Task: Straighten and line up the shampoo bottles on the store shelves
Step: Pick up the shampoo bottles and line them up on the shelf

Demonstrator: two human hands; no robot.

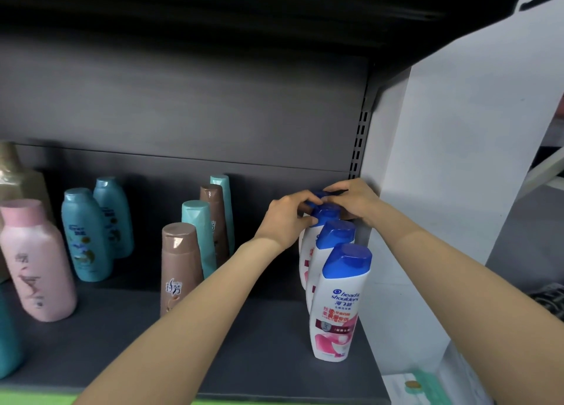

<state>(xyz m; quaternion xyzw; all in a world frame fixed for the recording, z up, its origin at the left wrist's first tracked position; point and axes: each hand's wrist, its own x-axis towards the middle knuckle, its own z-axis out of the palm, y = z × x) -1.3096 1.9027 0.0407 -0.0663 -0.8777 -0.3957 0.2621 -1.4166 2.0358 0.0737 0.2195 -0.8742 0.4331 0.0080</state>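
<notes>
From my head camera, I have both hands at the far end of the white bottles with blue caps, a file that runs front to back along the right edge of the shelf (259,343), just beside the white side panel (457,160). My left hand (285,218) has its fingers (308,201) curled over the caps of the rear bottles (325,213), thumb pressed to the near side of one cap. My right hand (354,200) closes over the rearmost cap from the other side; how firmly it pinches I cannot tell, since the fingertips are hidden behind the caps. The front bottle (340,307) stands upright with its label facing me, and the next bottle (334,236) leans a little towards it.

To do this well, I judge I should steer the back bottles by their caps while keeping their bases flat, nudging them until the caps sit in one straight line behind the front bottle. Pushing high could tip the whole file forward like dominoes, so gentle, small corrections are best.

The brown bottles (180,264), teal bottles (87,236) and pink bottle (38,261) to the left stand well apart, loosely grouped and not yet lined up.
</notes>
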